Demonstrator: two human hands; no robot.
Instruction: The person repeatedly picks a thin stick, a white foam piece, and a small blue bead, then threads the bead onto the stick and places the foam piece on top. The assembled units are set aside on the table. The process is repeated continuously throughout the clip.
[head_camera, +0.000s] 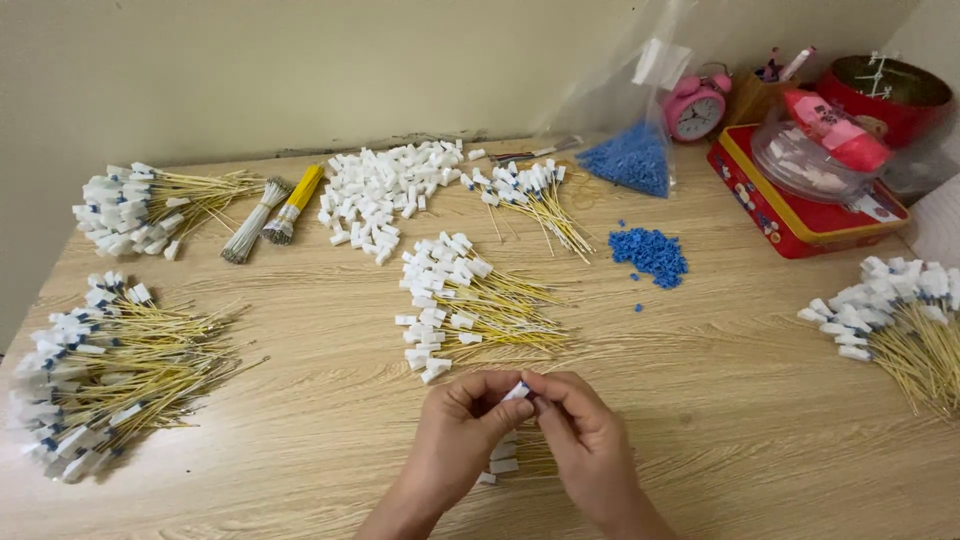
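While the two hands met low over the wooden counter (300, 420), the left hand (455, 435) pinched a small white connector (516, 391) between thumb and forefinger, and the right hand (585, 440) closed its fingertips against the same piece from the other side, seemingly on a tiny blue bit that I could barely make out. The connector sat right between both sets of fingertips, just above a few wired pieces (505, 458) lying under the palms. Straight ahead lay a fan of yellow wires with white ends (455, 305), a scatter of loose blue pieces (650, 255) to the right of it, and a heap of bare white housings (385, 190) further back. Larger finished-looking bundles rested at the far left (100, 385) and far right (895, 315). To my eye the fitting would go best with the white piece held still and square, the small part lined up straight before pressing, and the wire kept from bending under the wrists
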